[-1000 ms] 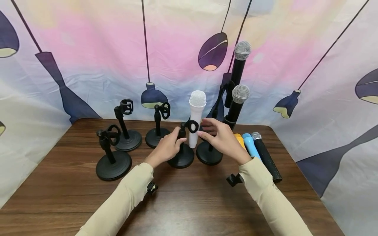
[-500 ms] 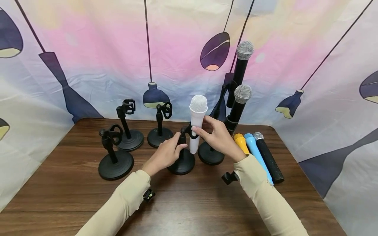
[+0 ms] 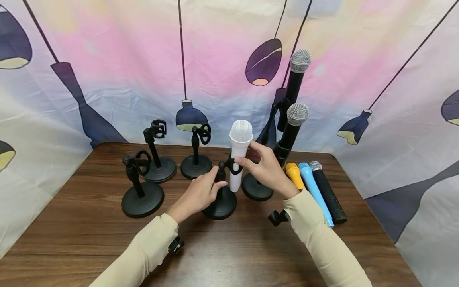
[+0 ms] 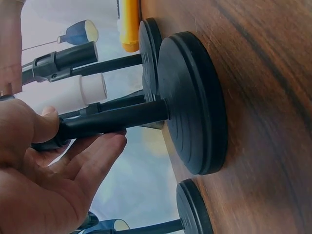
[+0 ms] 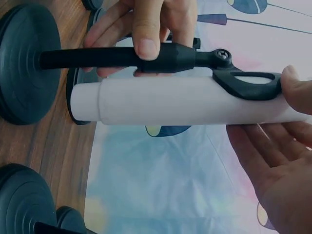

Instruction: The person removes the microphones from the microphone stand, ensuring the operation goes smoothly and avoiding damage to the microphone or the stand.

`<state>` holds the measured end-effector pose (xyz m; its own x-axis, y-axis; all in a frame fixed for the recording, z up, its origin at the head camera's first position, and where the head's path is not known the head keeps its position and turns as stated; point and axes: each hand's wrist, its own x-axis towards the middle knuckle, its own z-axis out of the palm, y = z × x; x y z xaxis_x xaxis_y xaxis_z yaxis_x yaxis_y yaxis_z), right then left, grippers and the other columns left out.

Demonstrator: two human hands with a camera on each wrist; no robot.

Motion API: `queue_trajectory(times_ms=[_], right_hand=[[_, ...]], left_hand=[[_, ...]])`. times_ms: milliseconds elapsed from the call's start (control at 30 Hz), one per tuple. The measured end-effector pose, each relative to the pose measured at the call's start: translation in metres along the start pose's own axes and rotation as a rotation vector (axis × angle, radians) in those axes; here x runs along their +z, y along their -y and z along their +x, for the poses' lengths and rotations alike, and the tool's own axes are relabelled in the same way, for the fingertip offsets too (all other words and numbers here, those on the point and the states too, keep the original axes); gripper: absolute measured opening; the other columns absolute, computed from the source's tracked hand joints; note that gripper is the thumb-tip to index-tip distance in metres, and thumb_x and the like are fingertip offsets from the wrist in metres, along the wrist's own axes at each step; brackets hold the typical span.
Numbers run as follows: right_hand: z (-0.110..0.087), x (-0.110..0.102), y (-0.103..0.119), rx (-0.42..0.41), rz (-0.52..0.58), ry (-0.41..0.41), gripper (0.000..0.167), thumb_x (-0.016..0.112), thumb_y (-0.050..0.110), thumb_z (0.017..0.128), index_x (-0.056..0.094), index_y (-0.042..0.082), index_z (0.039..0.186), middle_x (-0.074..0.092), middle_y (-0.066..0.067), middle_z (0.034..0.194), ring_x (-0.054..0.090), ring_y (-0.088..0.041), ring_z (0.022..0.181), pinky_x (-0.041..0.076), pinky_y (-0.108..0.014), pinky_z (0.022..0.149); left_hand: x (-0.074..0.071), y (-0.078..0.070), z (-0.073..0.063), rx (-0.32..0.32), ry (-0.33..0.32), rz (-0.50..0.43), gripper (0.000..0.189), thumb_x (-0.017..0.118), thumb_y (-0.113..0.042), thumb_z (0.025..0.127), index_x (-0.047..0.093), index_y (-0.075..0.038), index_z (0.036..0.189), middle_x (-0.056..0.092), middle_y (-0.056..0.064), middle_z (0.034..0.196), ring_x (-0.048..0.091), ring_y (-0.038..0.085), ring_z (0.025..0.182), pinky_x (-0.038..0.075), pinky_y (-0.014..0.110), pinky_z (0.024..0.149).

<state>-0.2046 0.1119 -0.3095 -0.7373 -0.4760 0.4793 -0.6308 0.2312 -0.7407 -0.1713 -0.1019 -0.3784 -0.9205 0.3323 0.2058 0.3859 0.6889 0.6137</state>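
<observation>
A white microphone (image 3: 241, 133) stands nearly upright, slightly tilted, in the ring clip (image 5: 251, 85) of a black desk stand (image 3: 220, 204). My left hand (image 3: 198, 194) grips this stand's post just below the clip joint, thumb on the near side, as the left wrist view (image 4: 53, 180) shows. With the right hand (image 3: 267, 169) I hold the microphone's body at the clip. In the right wrist view, my right thumb (image 5: 297, 90) is at the clip's edge and the fingers lie along the opposite side of the white body. The microphone's lower end hangs above the table.
Three bare black stands (image 3: 142, 199) are at the left. Behind my right hand, two black microphones (image 3: 297, 114) with silver heads sit in stands. Orange (image 3: 295, 175), blue (image 3: 315, 191) and black microphones (image 3: 328, 191) lie on the brown table (image 3: 229, 255) at right. A patterned cloth hangs behind.
My right hand, earlier spread beside the white microphone, has closed on it. The microphone has come lower and nearer to me, and the stand in my left hand has shifted toward me.
</observation>
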Motion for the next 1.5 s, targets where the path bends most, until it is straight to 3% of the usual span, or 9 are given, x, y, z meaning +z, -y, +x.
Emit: queue_trajectory(times_ms=[167, 400, 567, 700, 800, 900, 1033, 1333, 1500], right_hand=[[-0.003, -0.002, 0.001, -0.01, 0.02, 0.01, 0.047, 0.073, 0.003, 0.093, 0.056, -0.002, 0.137, 0.063, -0.02, 0.125, 0.068, -0.033, 0.109, 0.056, -0.046, 0.09], [-0.005, -0.003, 0.001, 0.001, 0.009, -0.004, 0.047, 0.075, 0.006, 0.093, 0.058, 0.001, 0.137, 0.065, -0.014, 0.119, 0.068, -0.025, 0.105, 0.057, -0.037, 0.086], [-0.007, -0.003, 0.002, -0.007, 0.002, -0.019, 0.046, 0.075, 0.004, 0.092, 0.059, 0.0, 0.135, 0.066, -0.015, 0.115, 0.069, -0.025, 0.1, 0.059, -0.04, 0.08], [-0.008, -0.002, 0.002, -0.014, -0.009, -0.035, 0.044, 0.075, 0.004, 0.092, 0.059, 0.0, 0.133, 0.066, -0.014, 0.112, 0.068, -0.025, 0.099, 0.059, -0.039, 0.079], [-0.008, -0.001, 0.002, -0.012, -0.003, -0.038, 0.043, 0.074, 0.004, 0.093, 0.059, 0.0, 0.133, 0.066, -0.015, 0.112, 0.068, -0.025, 0.1, 0.058, -0.037, 0.08], [-0.008, 0.002, 0.002, -0.009, 0.007, -0.047, 0.042, 0.075, 0.004, 0.092, 0.06, 0.0, 0.132, 0.066, -0.015, 0.113, 0.068, -0.025, 0.1, 0.059, -0.037, 0.081], [-0.009, 0.007, 0.0, -0.016, 0.03, -0.057, 0.041, 0.075, 0.003, 0.091, 0.061, -0.001, 0.129, 0.065, -0.015, 0.112, 0.068, -0.026, 0.1, 0.058, -0.043, 0.083], [-0.011, 0.007, -0.008, -0.109, 0.097, -0.023, 0.042, 0.074, -0.006, 0.09, 0.06, -0.002, 0.129, 0.063, -0.015, 0.111, 0.065, -0.025, 0.101, 0.059, -0.037, 0.079], [-0.01, 0.008, -0.009, -0.108, 0.063, -0.059, 0.038, 0.076, -0.003, 0.089, 0.064, -0.002, 0.125, 0.067, -0.013, 0.105, 0.067, -0.023, 0.097, 0.059, -0.037, 0.074]], left_hand=[[-0.001, -0.002, -0.004, 0.014, 0.002, 0.01, 0.021, 0.058, -0.025, 0.105, 0.048, -0.006, 0.107, 0.048, 0.004, 0.072, 0.048, 0.015, 0.054, 0.037, 0.029, 0.049], [-0.002, -0.004, -0.007, 0.033, 0.001, 0.0, 0.019, 0.057, -0.024, 0.106, 0.049, -0.006, 0.107, 0.047, 0.002, 0.072, 0.048, 0.014, 0.056, 0.038, 0.028, 0.051], [-0.008, -0.006, -0.008, 0.034, 0.026, -0.054, 0.02, 0.059, -0.025, 0.105, 0.05, -0.008, 0.109, 0.051, 0.002, 0.073, 0.049, 0.013, 0.058, 0.039, 0.029, 0.053], [-0.016, -0.012, -0.008, 0.064, -0.03, -0.124, 0.035, 0.063, -0.027, 0.103, 0.051, -0.011, 0.132, 0.068, 0.005, 0.102, 0.066, 0.017, 0.084, 0.054, 0.036, 0.072], [-0.023, -0.019, -0.009, 0.102, -0.093, -0.169, 0.05, 0.064, -0.026, 0.102, 0.045, -0.014, 0.147, 0.067, 0.009, 0.125, 0.068, 0.02, 0.108, 0.055, 0.041, 0.087], [-0.028, -0.024, -0.009, 0.131, -0.146, -0.176, 0.045, 0.063, -0.025, 0.103, 0.051, -0.015, 0.145, 0.071, 0.007, 0.114, 0.067, 0.017, 0.093, 0.055, 0.039, 0.078], [-0.03, -0.027, -0.007, 0.144, -0.2, -0.146, 0.034, 0.063, -0.023, 0.103, 0.063, -0.01, 0.135, 0.07, 0.003, 0.095, 0.054, 0.014, 0.069, 0.045, 0.034, 0.066], [-0.027, -0.022, -0.007, 0.16, -0.244, -0.118, 0.031, 0.065, -0.022, 0.101, 0.069, -0.008, 0.128, 0.055, -0.002, 0.066, 0.041, 0.009, 0.05, 0.04, 0.028, 0.053], [-0.028, -0.021, -0.006, 0.164, -0.241, -0.098, 0.033, 0.066, -0.023, 0.101, 0.069, -0.007, 0.129, 0.053, -0.005, 0.063, 0.041, 0.008, 0.048, 0.041, 0.029, 0.053]])
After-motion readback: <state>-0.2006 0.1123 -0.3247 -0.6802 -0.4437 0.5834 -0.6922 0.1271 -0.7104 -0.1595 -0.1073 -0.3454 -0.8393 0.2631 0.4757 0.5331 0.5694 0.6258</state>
